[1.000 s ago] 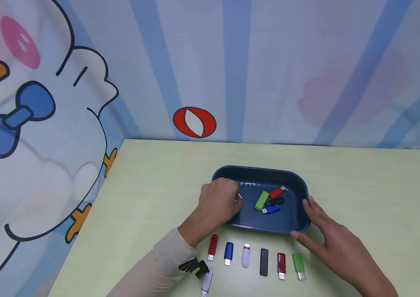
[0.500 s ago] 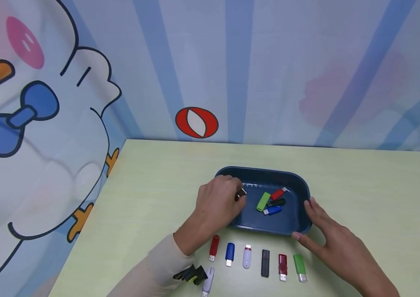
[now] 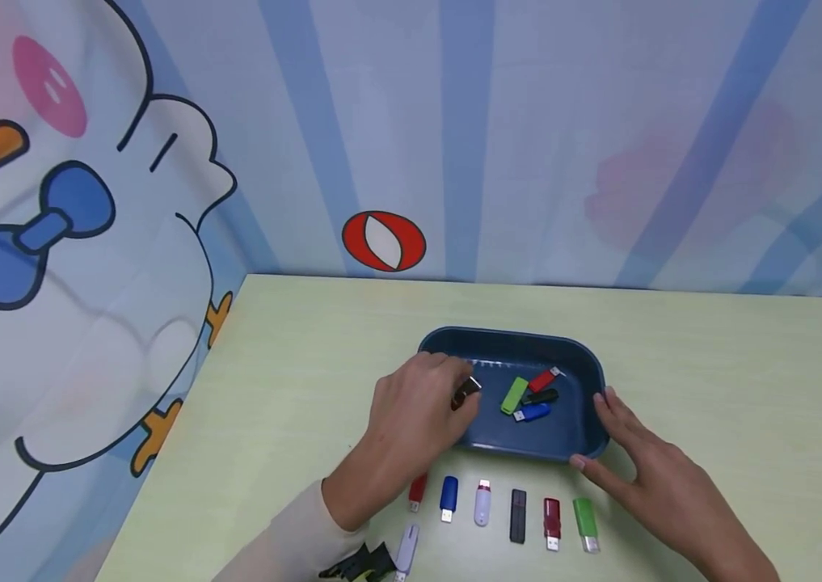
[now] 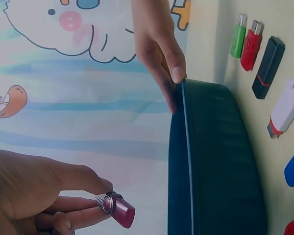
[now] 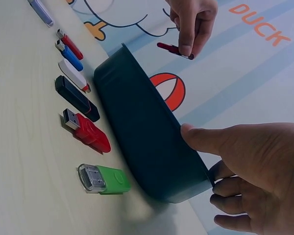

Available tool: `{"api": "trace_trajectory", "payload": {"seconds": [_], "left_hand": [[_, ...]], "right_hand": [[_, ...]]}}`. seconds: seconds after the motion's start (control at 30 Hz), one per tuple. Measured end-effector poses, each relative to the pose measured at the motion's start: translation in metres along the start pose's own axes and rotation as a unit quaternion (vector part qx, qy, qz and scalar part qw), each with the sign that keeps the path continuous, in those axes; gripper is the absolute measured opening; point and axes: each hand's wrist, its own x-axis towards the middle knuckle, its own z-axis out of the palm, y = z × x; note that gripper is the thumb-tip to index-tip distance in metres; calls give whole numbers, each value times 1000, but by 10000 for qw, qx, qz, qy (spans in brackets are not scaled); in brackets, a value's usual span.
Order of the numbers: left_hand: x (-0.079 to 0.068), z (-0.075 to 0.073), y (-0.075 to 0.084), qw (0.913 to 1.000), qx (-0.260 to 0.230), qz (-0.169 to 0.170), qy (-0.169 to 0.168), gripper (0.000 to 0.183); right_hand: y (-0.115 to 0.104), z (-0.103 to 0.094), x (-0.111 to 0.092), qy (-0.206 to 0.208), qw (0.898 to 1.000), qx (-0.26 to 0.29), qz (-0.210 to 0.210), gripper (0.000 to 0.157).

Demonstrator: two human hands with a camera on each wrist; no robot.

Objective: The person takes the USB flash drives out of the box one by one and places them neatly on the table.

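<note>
My left hand (image 3: pixel 411 420) pinches a dark red USB stick (image 4: pixel 122 213) with a metal end, raised over the left side of the dark blue tray (image 3: pixel 483 432). Its thumb and fingertips hold the stick by the metal part. My right hand (image 3: pixel 661 477) rests against the tray's near right corner, thumb on the front rim and fairly straight fingers along the right side. Inside the tray lie a green USB stick (image 3: pixel 515 396), a red one (image 3: pixel 543 380), a black one (image 3: pixel 541 396) and a blue one (image 3: pixel 533 412), bunched toward the right.
Before the tray, a row of USB sticks runs across the table: red (image 3: pixel 418 490), blue (image 3: pixel 448 497), white (image 3: pixel 482 503), black (image 3: pixel 518 516), dark red (image 3: pixel 552 521) and green (image 3: pixel 586 521). A lilac stick (image 3: pixel 406 548) lies nearer, beside the left wrist strap. A cartoon backdrop stands behind.
The left hand has drawn slightly back and turned, so more of the pinched USB stick shows. The right hand keeps its place at the tray corner.
</note>
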Motion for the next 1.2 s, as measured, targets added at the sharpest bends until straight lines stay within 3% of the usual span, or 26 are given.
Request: {"api": "trace_trajectory", "payload": {"seconds": [0.53,1.03,1.2], "left_hand": [[-26,-8,4,9999,-115,-116,0,22],[-55,-3,-2,9970,-152,-732,-177,21],[-65,1,-2,9938,-260,-982,-457,22]], "right_hand": [[1,0,0,112,9999,36,-104,106],[0,1,-1,137,9998,32,-122,112],[1,1,0,117,9998,66,-115,112]]}}
